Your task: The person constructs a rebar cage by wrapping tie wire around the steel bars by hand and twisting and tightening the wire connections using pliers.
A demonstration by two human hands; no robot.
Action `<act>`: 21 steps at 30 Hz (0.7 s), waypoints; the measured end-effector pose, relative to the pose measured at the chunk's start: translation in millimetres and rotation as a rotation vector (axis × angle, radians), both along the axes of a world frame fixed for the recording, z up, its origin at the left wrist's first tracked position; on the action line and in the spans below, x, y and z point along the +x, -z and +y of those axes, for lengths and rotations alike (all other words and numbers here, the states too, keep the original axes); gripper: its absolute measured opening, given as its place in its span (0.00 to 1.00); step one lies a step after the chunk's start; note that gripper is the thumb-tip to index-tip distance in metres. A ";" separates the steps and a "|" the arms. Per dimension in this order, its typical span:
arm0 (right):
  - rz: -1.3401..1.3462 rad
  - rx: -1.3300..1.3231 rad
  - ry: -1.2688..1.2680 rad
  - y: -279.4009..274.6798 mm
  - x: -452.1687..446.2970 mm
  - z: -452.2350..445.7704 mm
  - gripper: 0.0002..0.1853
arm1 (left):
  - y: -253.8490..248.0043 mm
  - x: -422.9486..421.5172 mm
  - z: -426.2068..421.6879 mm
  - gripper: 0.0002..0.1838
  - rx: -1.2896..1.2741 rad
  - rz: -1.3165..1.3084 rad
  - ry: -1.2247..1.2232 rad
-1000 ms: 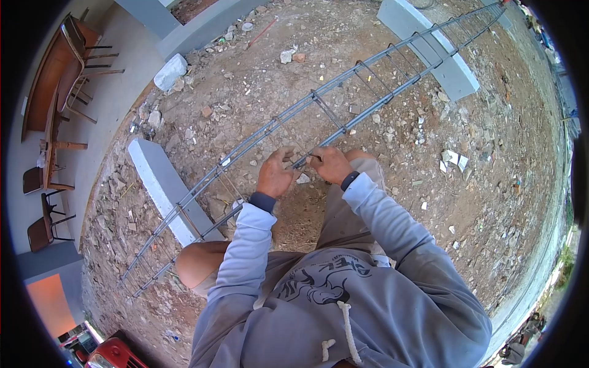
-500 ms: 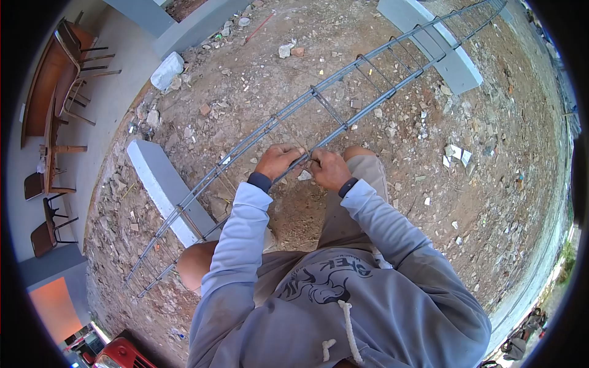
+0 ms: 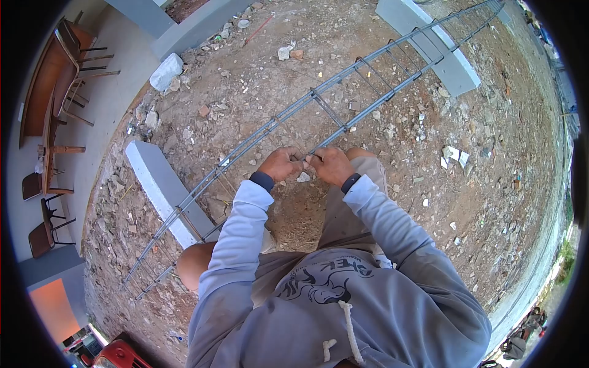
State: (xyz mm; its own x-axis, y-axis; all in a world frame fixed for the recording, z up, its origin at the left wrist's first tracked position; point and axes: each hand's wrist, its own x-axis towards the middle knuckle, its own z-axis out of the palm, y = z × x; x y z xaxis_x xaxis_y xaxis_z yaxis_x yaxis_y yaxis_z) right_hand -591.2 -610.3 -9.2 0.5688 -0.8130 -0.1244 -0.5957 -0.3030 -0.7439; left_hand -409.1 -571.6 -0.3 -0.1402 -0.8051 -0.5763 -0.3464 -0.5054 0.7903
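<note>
A long steel rebar cage (image 3: 331,81) runs diagonally from the lower left to the upper right, with stirrups across its bars. My left hand (image 3: 281,164) has its fingers closed at the near bar, and what they pinch is too small to make out. Close beside it, my right hand (image 3: 331,165) is closed at the same bar, thumb and fingertips together. The fingertips of both hands almost meet. The stretch of bar between and under them is mostly hidden.
Two grey concrete blocks, one at left (image 3: 165,187) and one at upper right (image 3: 432,49), lie under the cage. A pale stone (image 3: 166,72), rubble and white shards (image 3: 454,154) dot the ground. Chairs (image 3: 42,240) stand far left; a red vehicle (image 3: 119,354) is at lower left.
Over the last second both hands have closed in at the near bar, and my left hand has moved right, its fingertips nearer my right hand. The cage looks unchanged.
</note>
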 end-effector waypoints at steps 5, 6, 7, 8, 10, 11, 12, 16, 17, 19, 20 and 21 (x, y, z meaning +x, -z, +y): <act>0.113 -0.107 -0.013 13.8 2.1 -4.7 0.16 | 5.5 -1.0 -7.1 0.14 -0.175 -0.275 0.184; 0.158 -0.131 0.011 14.0 5.0 -1.5 0.16 | 3.7 -1.2 -8.0 0.14 -0.231 -0.347 0.225; 0.203 -0.154 0.037 14.1 7.6 1.0 0.16 | 4.1 -0.7 -8.2 0.14 -0.237 -0.355 0.226; 0.231 -0.138 0.025 13.5 8.4 2.3 0.16 | 5.0 -0.2 -7.8 0.14 -0.243 -0.364 0.228; 0.288 -0.107 0.006 -3.1 11.0 3.0 0.16 | 7.0 -0.5 -7.8 0.13 -0.284 -0.416 0.239; 0.321 -0.056 0.013 -6.1 12.9 2.1 0.16 | 8.4 -1.8 -7.2 0.13 -0.319 -0.459 0.247; 0.355 -0.006 0.019 -8.4 15.4 -0.2 0.17 | 6.4 -4.0 -6.2 0.12 -0.353 -0.502 0.253; 0.430 0.128 0.064 -12.5 22.4 -5.2 0.18 | -4.6 -14.9 1.5 0.11 -0.418 -0.693 0.235; 0.427 0.150 0.081 -12.3 23.2 -5.9 0.17 | -6.7 -17.0 5.2 0.11 -0.471 -0.698 0.212; 0.421 0.196 0.111 -10.2 25.0 -6.5 0.17 | -10.4 -20.5 5.1 0.10 -0.502 -0.734 0.192; 0.384 0.181 0.091 -7.6 24.3 -5.4 0.17 | -11.9 -23.0 4.0 0.09 -0.480 -0.765 0.195; 0.349 0.164 0.070 -3.9 22.0 -4.2 0.17 | -12.4 -24.3 3.2 0.09 -0.457 -0.795 0.196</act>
State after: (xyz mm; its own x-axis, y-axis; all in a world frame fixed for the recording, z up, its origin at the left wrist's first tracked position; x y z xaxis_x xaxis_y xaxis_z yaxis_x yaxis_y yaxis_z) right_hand -569.1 -614.5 -5.3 0.4135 -0.8012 -0.4325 -0.8364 -0.1465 -0.5281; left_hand -433.4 -568.4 12.1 0.0018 -0.9808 -0.1951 -0.9163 -0.0797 0.3924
